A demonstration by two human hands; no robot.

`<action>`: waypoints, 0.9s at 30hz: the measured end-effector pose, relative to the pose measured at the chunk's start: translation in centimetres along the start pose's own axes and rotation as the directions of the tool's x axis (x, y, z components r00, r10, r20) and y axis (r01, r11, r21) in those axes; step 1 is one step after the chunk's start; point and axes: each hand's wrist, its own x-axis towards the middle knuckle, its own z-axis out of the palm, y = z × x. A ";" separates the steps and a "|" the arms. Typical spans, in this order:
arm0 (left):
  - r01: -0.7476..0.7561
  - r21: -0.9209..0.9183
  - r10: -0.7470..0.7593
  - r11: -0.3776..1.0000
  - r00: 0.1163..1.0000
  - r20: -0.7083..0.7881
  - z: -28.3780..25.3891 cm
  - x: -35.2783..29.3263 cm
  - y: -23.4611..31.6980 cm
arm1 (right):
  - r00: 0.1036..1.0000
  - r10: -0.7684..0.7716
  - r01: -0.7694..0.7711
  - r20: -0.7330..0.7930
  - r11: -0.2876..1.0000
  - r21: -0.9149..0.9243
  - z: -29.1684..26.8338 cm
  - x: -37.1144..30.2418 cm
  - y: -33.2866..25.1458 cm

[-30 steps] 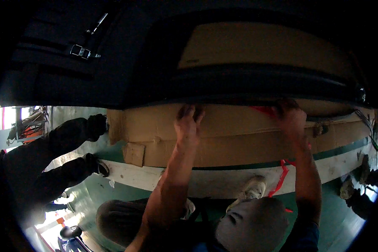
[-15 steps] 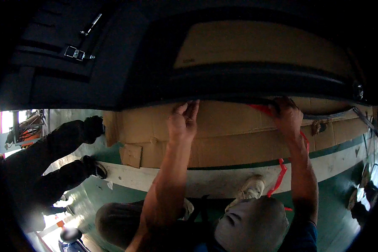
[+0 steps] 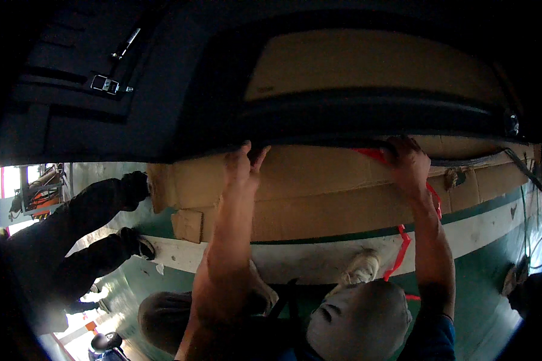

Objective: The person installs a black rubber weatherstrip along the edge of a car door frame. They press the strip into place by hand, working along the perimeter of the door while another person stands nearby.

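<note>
A large black panel (image 3: 223, 114) spans the upper view, its lower edge just above a cardboard sheet (image 3: 319, 174). My left hand (image 3: 239, 168) is slightly blurred, with its fingers apart and their tips at that edge. My right hand (image 3: 408, 162) is closed on a black strip (image 3: 473, 161) along the same edge; its fingertips are partly hidden in shadow. The strip runs off to the right, free of the edge. A red ribbon (image 3: 398, 253) shows beside my right hand and hangs down past my wrist to the floor.
A metal buckle-like fitting (image 3: 105, 84) is on the panel at upper left. Another person's dark-clad legs (image 3: 96, 198) stand at left. Below the cardboard, a white band (image 3: 295, 259) crosses the green floor (image 3: 482, 283). My knee (image 3: 358, 322) is at the bottom.
My left hand has slid left along the panel's edge, and its fingers have spread. My right hand has hardly moved and keeps its hold on the strip.
</note>
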 end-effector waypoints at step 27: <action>0.182 0.065 -0.192 0.981 0.957 0.216 7.7 -5.7 -3.0 | 0.949 0.189 -0.215 0.252 0.973 0.082 -2.5 -6.8 7.9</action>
